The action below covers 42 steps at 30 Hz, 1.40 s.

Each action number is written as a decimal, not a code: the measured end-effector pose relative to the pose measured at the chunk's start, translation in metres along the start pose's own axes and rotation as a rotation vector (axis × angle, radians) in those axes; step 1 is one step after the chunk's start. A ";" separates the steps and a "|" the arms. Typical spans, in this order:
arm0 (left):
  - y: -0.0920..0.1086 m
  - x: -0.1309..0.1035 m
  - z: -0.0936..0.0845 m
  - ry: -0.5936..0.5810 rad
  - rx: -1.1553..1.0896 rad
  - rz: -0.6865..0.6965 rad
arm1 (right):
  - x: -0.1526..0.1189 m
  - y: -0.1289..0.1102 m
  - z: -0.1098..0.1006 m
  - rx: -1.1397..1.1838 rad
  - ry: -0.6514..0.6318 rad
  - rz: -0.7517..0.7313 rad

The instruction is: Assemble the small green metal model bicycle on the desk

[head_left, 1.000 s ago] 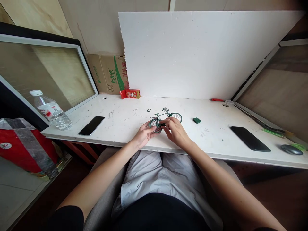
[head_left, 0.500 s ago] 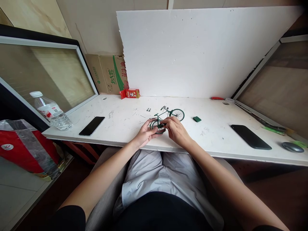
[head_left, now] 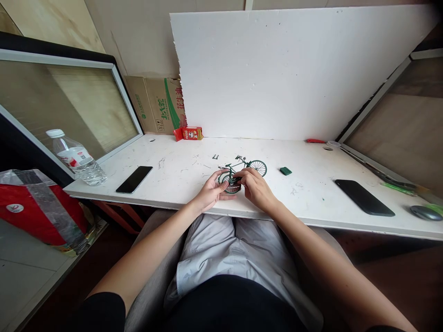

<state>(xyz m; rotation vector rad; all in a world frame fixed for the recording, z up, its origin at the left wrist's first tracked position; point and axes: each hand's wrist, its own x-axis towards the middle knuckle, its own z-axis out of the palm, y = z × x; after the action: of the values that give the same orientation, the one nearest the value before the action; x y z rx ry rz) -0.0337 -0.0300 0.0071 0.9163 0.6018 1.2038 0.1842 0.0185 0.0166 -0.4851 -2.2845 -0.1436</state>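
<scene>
A small dark green model bicycle (head_left: 259, 168) is tilted over the white table, between my two hands. My left hand (head_left: 211, 191) grips it around the rear wheel, thumb on the near side and fingers behind and below. With fingertips pinched, my right hand (head_left: 254, 184) holds at the middle of the bicycle near the pedals; whether a small part is also between those fingers is hidden. The front wheel and handlebar point away to the right. A small green block-like piece (head_left: 285, 171) lies right of the bicycle. Tiny dark parts (head_left: 215, 157) lie beyond my left hand.
On the left are a phone (head_left: 134, 179) and a water bottle (head_left: 81, 159). A black phone (head_left: 364, 197) and a mouse (head_left: 425, 212) lie on the right. A red small box (head_left: 192, 133) and a carton (head_left: 155, 103) stand at the back by the white board (head_left: 270, 69).
The whole view has shifted slightly. Both hands keep their hold on the bicycle, with the right fingers moved only a little.
</scene>
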 end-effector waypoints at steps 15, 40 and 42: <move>-0.004 0.010 -0.013 0.117 0.114 0.052 | -0.004 -0.005 0.006 -0.099 -0.148 -0.035; 0.037 0.016 -0.051 0.313 0.126 0.038 | -0.002 0.031 -0.008 -0.224 0.010 0.431; 0.047 0.015 -0.060 0.344 0.081 0.070 | -0.007 0.048 -0.008 -0.297 -0.038 0.520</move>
<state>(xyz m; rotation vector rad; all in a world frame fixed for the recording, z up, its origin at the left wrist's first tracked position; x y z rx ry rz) -0.1030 0.0052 0.0170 0.8077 0.9041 1.4223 0.2123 0.0582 0.0150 -1.2242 -2.1027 -0.2135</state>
